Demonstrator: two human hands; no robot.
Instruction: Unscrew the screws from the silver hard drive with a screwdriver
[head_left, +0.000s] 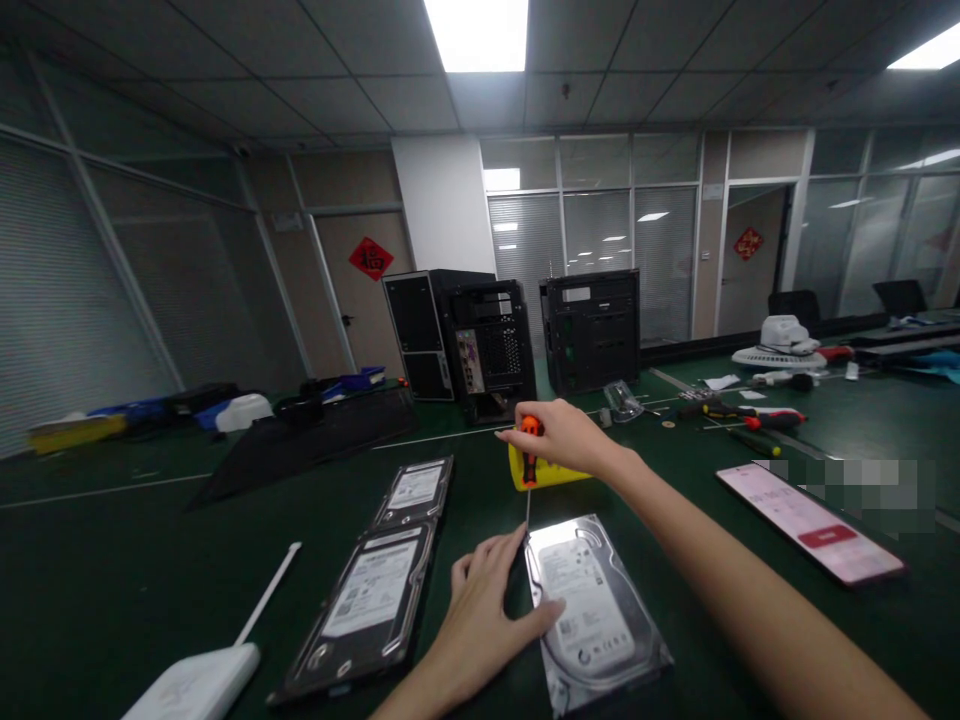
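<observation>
My right hand (564, 438) is closed around the orange handle of a small screwdriver (529, 462), held upright with its thin shaft pointing down at the top left corner of a silver hard drive (592, 610) lying label-up on the green table. My left hand (487, 600) rests on that drive's left edge, thumb on the label and a finger stretched up beside the screwdriver tip. A yellow object (544, 475) lies just behind the right hand.
Two more hard drives (371, 600) (415, 490) lie in a row to the left, with a white router (196, 685) near the front edge. A phone (810, 520) lies at right. Computer cases (491, 345) (591, 328), a black panel (315, 440) and screwdrivers (750, 418) stand farther back.
</observation>
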